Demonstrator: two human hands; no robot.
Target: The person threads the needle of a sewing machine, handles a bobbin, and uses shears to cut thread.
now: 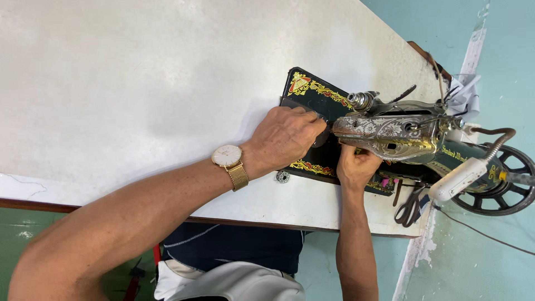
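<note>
A black sewing machine (390,134) with gold and silver ornament lies on a white table (139,83). My left hand (287,136), with a gold watch (229,163) on its wrist, rests on the machine's black bed (304,89), fingers curled close against the needle end of the head. My right hand (355,167) reaches up under the machine's arm from the near side; its fingertips are hidden behind the head. Whether either hand pinches something small is not visible.
A small round metal part (282,176) lies on the table by the bed's near edge. Dark scissors (409,206) and a white lamp-like piece (460,178) sit right of my hand, near the handwheel (504,187). The table edge (251,223) runs below.
</note>
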